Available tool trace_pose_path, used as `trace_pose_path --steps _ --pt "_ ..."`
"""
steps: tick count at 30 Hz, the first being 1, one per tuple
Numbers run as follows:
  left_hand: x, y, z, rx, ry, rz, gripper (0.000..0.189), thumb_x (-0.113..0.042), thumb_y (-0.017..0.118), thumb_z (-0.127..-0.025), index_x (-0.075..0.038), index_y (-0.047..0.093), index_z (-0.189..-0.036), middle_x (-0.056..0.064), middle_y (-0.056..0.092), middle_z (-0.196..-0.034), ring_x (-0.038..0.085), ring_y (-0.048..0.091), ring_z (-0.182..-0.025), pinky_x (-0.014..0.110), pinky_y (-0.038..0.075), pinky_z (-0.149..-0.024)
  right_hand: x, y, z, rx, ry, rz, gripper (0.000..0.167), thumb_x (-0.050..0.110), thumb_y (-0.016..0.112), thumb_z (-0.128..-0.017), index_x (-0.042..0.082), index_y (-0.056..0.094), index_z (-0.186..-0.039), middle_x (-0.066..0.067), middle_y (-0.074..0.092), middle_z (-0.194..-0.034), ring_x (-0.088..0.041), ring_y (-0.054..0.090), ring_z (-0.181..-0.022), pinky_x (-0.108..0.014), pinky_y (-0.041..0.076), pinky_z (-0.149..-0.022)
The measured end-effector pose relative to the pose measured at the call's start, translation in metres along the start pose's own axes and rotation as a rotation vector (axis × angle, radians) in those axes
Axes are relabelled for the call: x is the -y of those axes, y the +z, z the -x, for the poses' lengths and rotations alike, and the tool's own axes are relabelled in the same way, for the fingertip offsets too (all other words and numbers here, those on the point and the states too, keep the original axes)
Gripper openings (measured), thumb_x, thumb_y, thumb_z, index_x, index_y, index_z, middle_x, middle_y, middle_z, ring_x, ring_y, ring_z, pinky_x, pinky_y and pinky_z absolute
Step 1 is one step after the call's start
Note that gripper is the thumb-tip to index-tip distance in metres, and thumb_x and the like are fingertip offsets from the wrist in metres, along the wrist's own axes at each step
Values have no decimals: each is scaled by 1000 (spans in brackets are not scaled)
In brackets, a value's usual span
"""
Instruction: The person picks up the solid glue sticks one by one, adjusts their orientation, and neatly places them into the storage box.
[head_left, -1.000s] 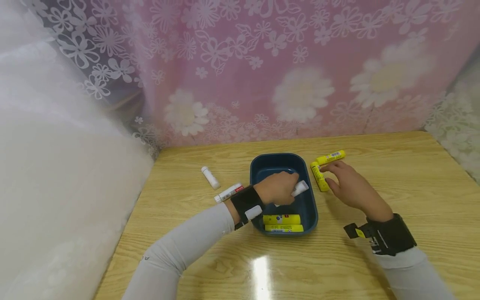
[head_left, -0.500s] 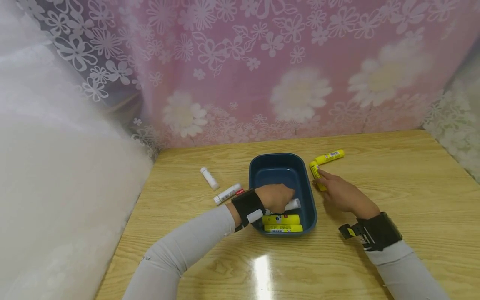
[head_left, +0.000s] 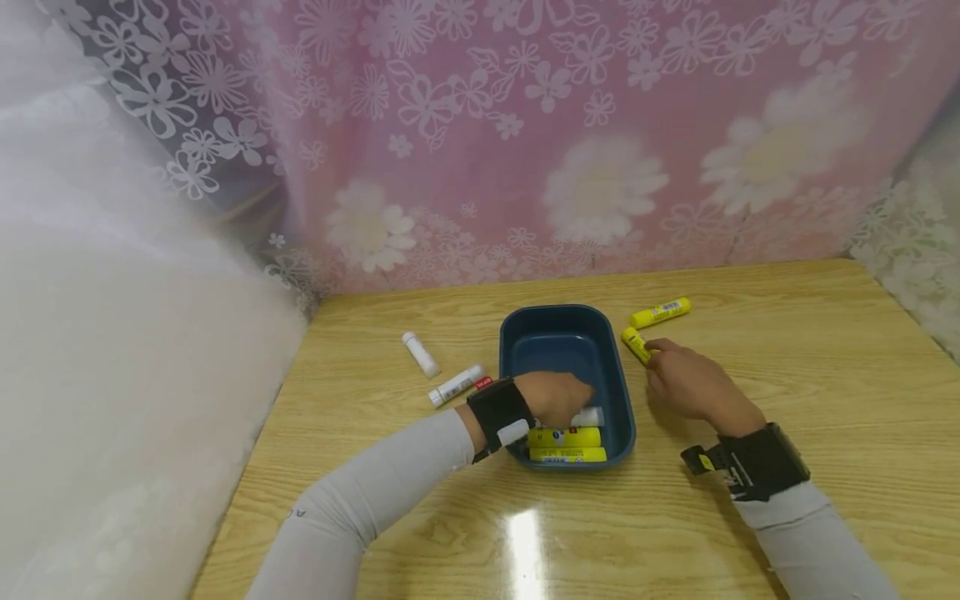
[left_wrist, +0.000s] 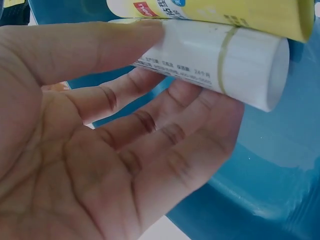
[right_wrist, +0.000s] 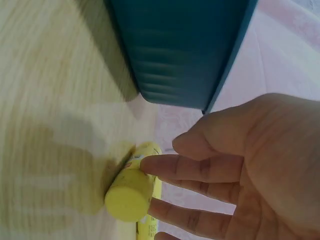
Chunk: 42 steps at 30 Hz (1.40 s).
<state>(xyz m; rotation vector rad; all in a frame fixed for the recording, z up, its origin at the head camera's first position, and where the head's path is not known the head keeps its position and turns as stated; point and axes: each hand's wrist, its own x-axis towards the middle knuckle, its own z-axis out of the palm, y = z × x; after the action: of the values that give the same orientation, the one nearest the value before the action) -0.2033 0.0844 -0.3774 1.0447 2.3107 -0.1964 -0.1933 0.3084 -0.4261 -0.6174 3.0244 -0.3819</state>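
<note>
In the head view my left hand (head_left: 555,398) reaches into a dark blue bin (head_left: 617,358). Its thumb and fingers pinch a white glue stick (left_wrist: 245,62), which lies against a yellow glue stick (left_wrist: 260,15) in the left wrist view. A second yellow glue stick (head_left: 567,455) lies by the bin's near wall. To the right of the bin, my right hand (head_left: 693,385) is at another yellow glue stick (head_left: 634,340) on the table. In the right wrist view, the index fingertip touches that stick (right_wrist: 129,195); the thumb stands apart from it, fingers nearly straight.
Two white glue sticks, one farther back (head_left: 421,353) and one nearer my left wrist (head_left: 456,386), lie left of the bin. Another yellow glue stick (head_left: 660,312) lies at the back right. A pink flowered curtain (head_left: 480,167) hangs behind the wooden table (head_left: 420,525).
My left hand has lowered the white glue stick toward the bin's near side, beside the yellow ones. My right hand has come in to the near yellow glue stick, which has turned slightly.
</note>
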Motion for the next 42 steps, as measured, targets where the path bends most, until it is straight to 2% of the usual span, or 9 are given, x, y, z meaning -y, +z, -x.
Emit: trace_pose_path --steps 5,12,18,22,29,33,37,39,42 --pt "0 0 0 0 -12 18 15 -13 60 -100 -13 63 -114 -3 61 -92 12 56 -81 23 49 -69 0 -2 1 -50 22 23 21 4 55 -92 0 73 -82 -31 61 -124 -44 66 -96 -52 55 -77" --pt "-1 3 1 -17 -14 22 14 -13 60 -100 -12 65 -113 -2 61 -91 12 56 -78 23 47 -66 0 6 2 -149 67 14 12 7 65 -92 -3 68 -96 -23 64 -109 -34 66 -82 -49 55 -69" --pt "-2 2 4 -20 -33 2 16 -16 60 -101 -13 64 -116 -3 60 -93 12 56 -80 23 48 -68 -2 14 0 -148 147 21 9 6 71 -88 -2 66 -91 -16 63 -90 -27 63 -72 -46 53 -60" --pt "-2 3 5 -37 -38 -21 13 -18 60 -101 -14 65 -111 -3 60 -90 12 55 -77 23 46 -65 0 18 -2 -142 201 31 11 6 70 -88 -2 62 -90 -14 59 -83 -26 60 -69 -45 51 -57" --pt "-2 3 8 -54 -46 -51 11 -20 59 -101 -14 66 -107 -4 59 -87 11 54 -74 23 44 -63 1 15 1 -133 221 11 21 5 72 -86 -2 54 -93 -16 58 -81 -28 61 -69 -46 51 -57" --pt "-2 2 10 -64 -45 -58 12 -20 60 -101 -15 67 -108 -4 60 -87 11 55 -75 23 45 -64 -1 11 5 -98 215 -5 32 4 73 -85 -6 51 -107 -21 62 -88 -32 64 -73 -48 51 -58" --pt "-1 -1 14 -84 -36 -62 12 -18 60 -101 -15 68 -110 -5 61 -89 11 55 -78 24 47 -66 -2 9 6 -62 217 -2 46 8 73 -85 -9 51 -122 -26 66 -104 -39 68 -86 -53 53 -64" --pt "0 -4 16 -98 -32 -70 14 -17 60 -101 -15 68 -112 -4 63 -94 12 56 -82 25 49 -69 -2 8 6 -44 221 0 46 9 73 -85 -10 54 -121 -26 66 -105 -40 68 -88 -53 54 -65" --pt "0 -9 20 -123 -35 -90 21 -18 59 -101 -15 67 -120 -3 66 -109 11 58 -92 26 51 -78 -2 7 5 -32 225 1 37 11 72 -85 -10 61 -113 -24 66 -98 -36 67 -82 -51 53 -64"
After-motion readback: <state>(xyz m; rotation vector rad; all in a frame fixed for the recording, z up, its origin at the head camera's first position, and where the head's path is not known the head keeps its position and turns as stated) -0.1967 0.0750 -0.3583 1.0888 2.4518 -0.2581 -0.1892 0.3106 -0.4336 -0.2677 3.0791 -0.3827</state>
